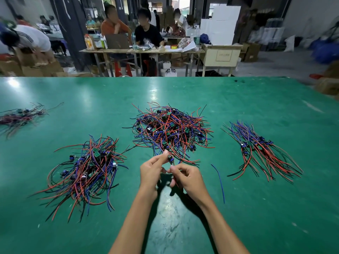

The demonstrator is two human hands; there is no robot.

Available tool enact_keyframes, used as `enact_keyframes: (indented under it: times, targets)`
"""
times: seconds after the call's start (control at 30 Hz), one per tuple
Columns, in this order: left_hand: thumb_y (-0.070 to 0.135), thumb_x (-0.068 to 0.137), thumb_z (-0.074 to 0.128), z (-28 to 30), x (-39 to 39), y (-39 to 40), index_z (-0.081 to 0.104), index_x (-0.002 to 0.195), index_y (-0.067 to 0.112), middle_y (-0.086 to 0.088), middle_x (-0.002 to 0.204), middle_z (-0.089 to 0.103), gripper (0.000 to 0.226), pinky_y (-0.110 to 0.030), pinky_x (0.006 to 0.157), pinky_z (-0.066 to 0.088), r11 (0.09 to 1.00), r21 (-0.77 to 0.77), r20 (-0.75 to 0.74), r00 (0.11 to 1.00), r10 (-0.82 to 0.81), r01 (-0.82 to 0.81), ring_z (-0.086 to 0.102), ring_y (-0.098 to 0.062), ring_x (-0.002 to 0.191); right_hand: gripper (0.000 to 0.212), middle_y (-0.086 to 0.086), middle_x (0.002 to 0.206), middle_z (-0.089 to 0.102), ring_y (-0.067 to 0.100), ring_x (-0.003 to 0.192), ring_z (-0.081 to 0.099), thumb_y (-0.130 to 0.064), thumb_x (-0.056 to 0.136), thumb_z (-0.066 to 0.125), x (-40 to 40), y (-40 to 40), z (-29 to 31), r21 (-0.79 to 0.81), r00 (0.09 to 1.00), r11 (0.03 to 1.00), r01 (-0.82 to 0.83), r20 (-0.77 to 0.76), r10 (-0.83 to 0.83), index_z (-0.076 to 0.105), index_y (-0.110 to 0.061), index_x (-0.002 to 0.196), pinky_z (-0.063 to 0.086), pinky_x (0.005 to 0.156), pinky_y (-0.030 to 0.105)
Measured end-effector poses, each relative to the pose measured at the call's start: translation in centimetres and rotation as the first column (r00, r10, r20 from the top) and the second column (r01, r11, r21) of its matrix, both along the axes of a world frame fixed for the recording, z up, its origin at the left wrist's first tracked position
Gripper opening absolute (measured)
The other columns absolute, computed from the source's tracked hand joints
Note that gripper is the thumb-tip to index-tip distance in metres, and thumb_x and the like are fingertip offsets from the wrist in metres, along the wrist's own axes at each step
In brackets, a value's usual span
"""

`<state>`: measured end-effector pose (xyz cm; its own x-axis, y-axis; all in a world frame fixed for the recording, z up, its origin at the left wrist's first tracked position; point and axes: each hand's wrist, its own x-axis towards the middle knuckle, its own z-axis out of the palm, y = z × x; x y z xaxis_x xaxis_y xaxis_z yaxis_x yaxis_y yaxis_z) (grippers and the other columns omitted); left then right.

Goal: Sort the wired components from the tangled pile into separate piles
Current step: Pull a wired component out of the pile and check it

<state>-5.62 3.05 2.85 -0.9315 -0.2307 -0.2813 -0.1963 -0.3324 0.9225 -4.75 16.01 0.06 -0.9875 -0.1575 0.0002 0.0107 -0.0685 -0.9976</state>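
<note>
Centrally, near front edge of green worktop [256, 107]: both hands raised just above surface, close together. Left hand [152, 171], grip closed, thumb and forefinger pinching a small wired part [170, 159] (blue body, dark leads) at near fringe of tangled pile [171, 130]. Right hand [189, 178], fingers curled, grip closed on red and dark leads trailing down from same part; exact number of leads held hard to tell.

Tangled pile: mid-worktop, just beyond fingertips; red, blue and black wires with small green boards and blue parts mixed in.

Left pile [86, 173]: nearer, well apart from tangle; looped wires, loosely heaped, boards and blue parts showing.

Right pile [260, 151]: wires lying roughly parallel, fanning toward near right; parts grouped at far end.

Far-left pile [20, 116]: at worktop edge, blurred, contents unclear.

Loose blue wire [219, 182]: alone on worktop between right hand and right pile, touching neither.

Beyond worktop: people seated at a cluttered table [143, 50] (bottles, papers, tape roll), cardboard boxes [33, 65] stacked at left, white cartons [220, 24] behind.
</note>
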Motion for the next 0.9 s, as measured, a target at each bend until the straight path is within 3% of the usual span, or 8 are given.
enact_keyframes:
  times: [0.2,0.33,0.43,0.5,0.6,0.7,0.9]
  targets:
    - [0.031,0.086,0.078,0.0,-0.7,-1.2,0.081,0.086,0.017,0.005,0.079,0.076,0.015,-0.012,0.048,0.040,0.978,-0.204,-0.128,0.992,0.015,-0.041,0.050,-0.003,0.053,0.017,0.017,0.062,0.068,0.023,0.050,0.065,-0.021,0.097,0.068,-0.2,0.2,0.0,0.029,1.000,1.000,-0.013,-0.018,0.013,0.076,-0.007,0.094,0.053,0.046,0.027]
    - [0.028,0.095,0.068,0.0,-0.7,-1.4,0.078,0.096,0.020,0.004,0.090,0.079,0.013,-0.011,0.059,0.046,0.977,-0.214,-0.193,0.980,-0.057,0.015,0.060,0.000,0.065,0.003,0.005,0.064,0.071,0.015,0.058,0.068,-0.015,0.088,0.079,-0.7,0.4,-0.1,0.045,0.994,0.998,0.038,-0.101,-0.033,0.078,-0.018,0.088,0.054,0.058,0.025]
    - [0.034,0.100,0.059,-0.4,-0.4,-1.7,0.075,0.101,0.026,0.008,0.102,0.078,0.018,-0.030,0.081,0.046,0.979,-0.168,-0.139,0.981,-0.138,0.114,0.063,-0.008,0.082,0.008,0.002,0.066,0.072,0.013,0.058,0.065,-0.015,0.082,0.084,-0.9,0.8,-0.3,0.006,0.984,0.996,0.089,-0.155,-0.087,0.082,-0.023,0.082,0.049,0.060,0.019]
    - [0.035,0.101,0.057,-0.7,-0.2,-2.0,0.074,0.102,0.026,0.007,0.105,0.077,0.019,-0.038,0.086,0.044,0.980,-0.145,-0.134,0.978,-0.159,0.139,0.063,-0.011,0.084,0.007,0.002,0.067,0.072,0.012,0.058,0.064,-0.016,0.080,0.085,-0.9,0.8,-0.3,-0.025,0.983,0.996,0.088,-0.158,-0.091,0.083,-0.022,0.082,0.049,0.060,0.018]
    - [0.036,0.099,0.058,-1.0,0.1,-2.0,0.074,0.103,0.023,0.005,0.106,0.077,0.020,-0.038,0.084,0.043,0.984,-0.119,-0.148,0.977,-0.153,0.136,0.062,-0.010,0.080,0.001,0.003,0.065,0.071,0.010,0.055,0.061,-0.013,0.083,0.083,-0.8,0.8,-0.3,-0.031,0.985,0.996,0.080,-0.153,-0.084,0.082,-0.014,0.082,0.047,0.058,0.016]
    - [0.041,0.093,0.067,-1.1,0.0,-2.1,0.077,0.099,0.023,0.003,0.098,0.078,0.022,-0.032,0.075,0.044,0.986,-0.152,-0.156,0.984,-0.091,0.067,0.062,-0.006,0.073,0.012,0.003,0.058,0.066,0.002,0.046,0.052,-0.016,0.089,0.077,-0.5,0.7,-0.2,0.029,0.991,0.998,0.052,-0.122,-0.048,0.080,-0.005,0.084,0.040,0.051,0.013]
    - [0.029,0.091,0.073,-2.1,-0.1,-1.3,0.079,0.087,0.015,-0.002,0.081,0.077,0.015,-0.025,0.065,0.046,0.973,-0.230,-0.193,0.981,-0.030,-0.015,0.059,-0.003,0.060,0.017,0.014,0.062,0.066,0.012,0.053,0.057,-0.016,0.092,0.075,-0.4,0.9,0.0,0.100,0.996,0.995,-0.022,-0.080,0.030,0.077,-0.005,0.080,0.041,0.048,0.026]
